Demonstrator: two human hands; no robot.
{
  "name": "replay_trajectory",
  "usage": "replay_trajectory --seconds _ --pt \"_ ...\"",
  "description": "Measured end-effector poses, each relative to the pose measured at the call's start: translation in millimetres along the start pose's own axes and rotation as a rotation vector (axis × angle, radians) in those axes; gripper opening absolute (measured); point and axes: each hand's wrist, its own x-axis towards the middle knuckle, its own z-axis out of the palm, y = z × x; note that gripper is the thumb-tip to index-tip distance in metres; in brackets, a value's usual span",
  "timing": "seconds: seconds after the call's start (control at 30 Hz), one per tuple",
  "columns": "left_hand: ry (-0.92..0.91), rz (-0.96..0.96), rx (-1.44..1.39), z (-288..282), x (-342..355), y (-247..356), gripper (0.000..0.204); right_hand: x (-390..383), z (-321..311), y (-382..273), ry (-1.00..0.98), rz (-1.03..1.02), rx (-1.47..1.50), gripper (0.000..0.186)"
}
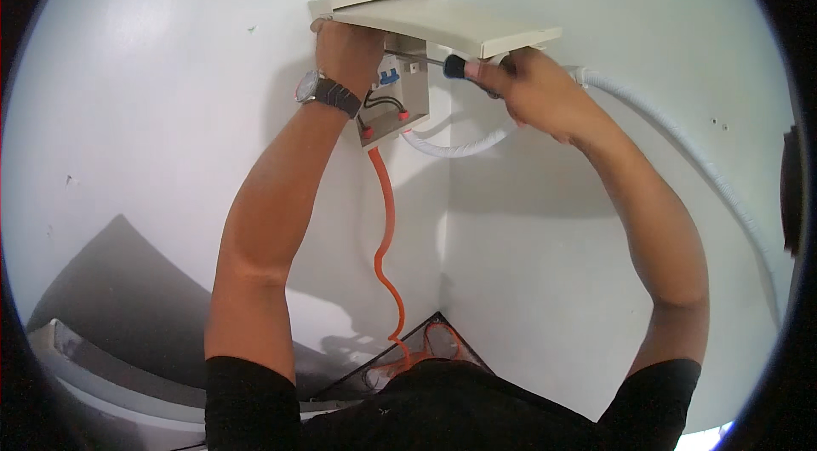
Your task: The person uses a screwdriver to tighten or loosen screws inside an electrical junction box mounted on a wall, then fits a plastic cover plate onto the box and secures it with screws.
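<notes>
A beige metal electrical box is mounted on the wall by the corner, its hinged cover raised above it. Inside are a breaker with a blue lever, black wires and red fittings at the bottom. My right hand is closed around the dark handle of a screwdriver, under the cover's right end. Its metal shaft points left into the box; the tip is hidden behind my left hand. My left hand is at the box's left side, wearing a watch at the wrist; its fingers are mostly hidden.
An orange conduit runs down from the box to the corner. White corrugated conduit curves along the right wall, and another white length loops below the box. A pale curved edge lies at lower left. A dark object is at far right.
</notes>
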Motion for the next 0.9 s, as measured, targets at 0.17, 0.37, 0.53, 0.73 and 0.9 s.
replay_trajectory --seconds 0.17,0.37,0.53,0.73,0.9 --pt "-0.222 -0.062 0.079 -7.9 8.9 13.1 0.027 -3.5 17.9 35.7 0.381 -0.698 -0.721 0.036" --pt "-0.049 0.048 0.196 -5.2 1.9 15.2 0.017 4.6 0.2 11.0 -0.134 0.081 0.238 0.033" --pt "0.003 0.116 0.252 -2.5 -1.3 -4.2 0.018 -2.9 19.8 11.4 0.159 -0.292 -0.191 0.029" --pt "-0.242 0.066 0.239 -6.7 5.4 15.5 0.029 2.2 4.6 27.6 0.42 -0.99 -0.933 0.028" --pt "-0.113 0.084 0.248 5.0 -2.5 0.2 0.028 3.3 -5.0 -8.7 -0.14 0.136 0.348 0.023"
